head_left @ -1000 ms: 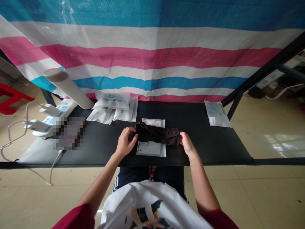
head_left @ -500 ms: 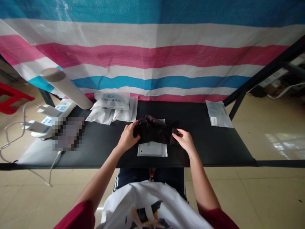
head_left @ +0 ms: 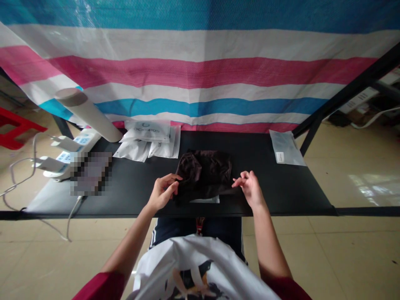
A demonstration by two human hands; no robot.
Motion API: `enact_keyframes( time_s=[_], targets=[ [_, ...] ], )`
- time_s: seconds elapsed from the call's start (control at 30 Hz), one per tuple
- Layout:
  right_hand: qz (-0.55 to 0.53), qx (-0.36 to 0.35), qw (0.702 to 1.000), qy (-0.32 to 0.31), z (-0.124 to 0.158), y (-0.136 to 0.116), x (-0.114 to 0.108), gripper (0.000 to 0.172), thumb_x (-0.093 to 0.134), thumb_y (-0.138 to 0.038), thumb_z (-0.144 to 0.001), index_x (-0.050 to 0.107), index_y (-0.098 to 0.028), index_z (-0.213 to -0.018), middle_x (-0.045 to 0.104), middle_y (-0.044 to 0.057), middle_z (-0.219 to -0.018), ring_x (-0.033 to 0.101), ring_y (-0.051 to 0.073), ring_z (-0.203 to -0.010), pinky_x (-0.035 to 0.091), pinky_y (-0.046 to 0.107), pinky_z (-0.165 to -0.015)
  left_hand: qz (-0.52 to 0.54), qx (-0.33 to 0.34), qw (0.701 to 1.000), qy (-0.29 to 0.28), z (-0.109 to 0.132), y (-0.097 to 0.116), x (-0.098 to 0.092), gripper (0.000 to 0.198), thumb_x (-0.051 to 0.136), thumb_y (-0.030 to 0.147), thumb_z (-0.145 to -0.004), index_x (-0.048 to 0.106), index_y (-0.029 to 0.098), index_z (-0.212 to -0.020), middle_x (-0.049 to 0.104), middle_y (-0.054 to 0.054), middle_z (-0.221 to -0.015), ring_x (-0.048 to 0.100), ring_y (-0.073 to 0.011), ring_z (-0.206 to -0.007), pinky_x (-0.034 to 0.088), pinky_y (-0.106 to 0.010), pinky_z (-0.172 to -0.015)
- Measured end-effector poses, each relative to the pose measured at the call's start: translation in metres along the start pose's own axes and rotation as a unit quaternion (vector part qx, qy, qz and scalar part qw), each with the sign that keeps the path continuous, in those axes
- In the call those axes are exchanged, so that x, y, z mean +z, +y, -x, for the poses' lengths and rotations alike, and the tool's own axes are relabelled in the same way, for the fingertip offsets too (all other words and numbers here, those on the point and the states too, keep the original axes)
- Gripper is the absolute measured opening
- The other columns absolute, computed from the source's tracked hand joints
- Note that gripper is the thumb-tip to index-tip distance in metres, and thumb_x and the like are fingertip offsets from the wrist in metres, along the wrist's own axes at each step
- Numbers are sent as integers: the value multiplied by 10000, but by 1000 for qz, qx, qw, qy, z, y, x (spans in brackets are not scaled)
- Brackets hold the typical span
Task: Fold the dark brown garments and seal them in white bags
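Note:
A dark brown garment (head_left: 204, 173) lies spread out on the black table (head_left: 281, 187), in front of me. It covers a white flat packet (head_left: 204, 200), and only the packet's near edge shows. My left hand (head_left: 162, 192) is closed in a pinch on the garment's lower left edge. At the lower right corner, my right hand (head_left: 250, 188) pinches the cloth with thumb and forefinger while its other fingers stay loosely curled. Both hands are near the table's front edge.
Several white packets (head_left: 150, 139) lie at the back left beside a leaning cardboard tube (head_left: 87, 112). A power strip with plugged chargers (head_left: 67, 152) and a blurred object (head_left: 90, 173) sit at the left. A clear bag (head_left: 286, 148) lies at the back right. A striped tarp (head_left: 200, 71) hangs behind.
The garment was a narrow bunched strip held between both hands. It has been opened out and laid flat over the white packet. Both hands have moved toward me to its near edge.

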State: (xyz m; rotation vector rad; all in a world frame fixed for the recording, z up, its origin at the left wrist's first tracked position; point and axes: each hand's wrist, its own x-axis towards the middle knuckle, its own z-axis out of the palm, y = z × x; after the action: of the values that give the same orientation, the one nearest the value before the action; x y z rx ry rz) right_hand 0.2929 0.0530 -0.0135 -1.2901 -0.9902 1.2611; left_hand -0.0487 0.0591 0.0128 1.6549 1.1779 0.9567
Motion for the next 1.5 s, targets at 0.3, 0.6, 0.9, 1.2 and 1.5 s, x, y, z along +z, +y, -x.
enact_keyframes(
  time_s=[0.3, 0.6, 0.9, 1.2, 1.5],
  targets=[
    [205, -98, 974, -2, -6, 2, 33, 424, 457, -561, -917, 670, -199, -856, 732, 89, -921, 683, 239, -920, 514, 363, -868, -272, 82, 958, 36, -18, 12, 47, 412, 699, 397, -771, 630, 230, -1141, 666, -37, -898, 616, -225, -835, 493, -361, -799],
    [386, -212, 892, 103, -4, 11, 22, 328, 492, -419, -933, 682, -173, -1038, 714, 138, -1099, 661, 264, -1047, 500, 413, -968, -173, 16, 804, 569, -1, -27, -5, 262, 607, 247, -783, 497, 191, -1014, 515, -17, -923, 533, -173, -854, 430, -306, -745],
    [547, -225, 806, -1, -5, 25, 35, 557, 512, -503, -923, 535, -170, -1368, 499, 151, -1468, 396, 329, -1406, 337, 548, -1134, -447, 22, 893, 41, -16, -6, 32, 803, 653, 671, -750, 458, 273, -1419, 430, -106, -1508, 306, -441, -1403, 318, -593, -1092],
    [628, -190, 754, -43, -2, 27, 37, 646, 439, -497, -962, 330, -200, -1526, 276, 121, -1605, 224, 334, -1488, 227, 601, -1168, -485, -11, 874, 2, -15, -26, 26, 952, 555, 796, -737, 326, 315, -1525, 273, -47, -1613, 141, -496, -1463, 193, -699, -1128],
    [550, -205, 808, -53, -7, 26, 32, 614, 501, -497, -933, 421, -207, -1469, 374, 121, -1561, 281, 315, -1471, 213, 600, -1181, -468, -10, 883, 8, -16, -27, 24, 947, 599, 774, -721, 367, 297, -1505, 338, -81, -1582, 160, -494, -1458, 195, -691, -1126]
  ],
)
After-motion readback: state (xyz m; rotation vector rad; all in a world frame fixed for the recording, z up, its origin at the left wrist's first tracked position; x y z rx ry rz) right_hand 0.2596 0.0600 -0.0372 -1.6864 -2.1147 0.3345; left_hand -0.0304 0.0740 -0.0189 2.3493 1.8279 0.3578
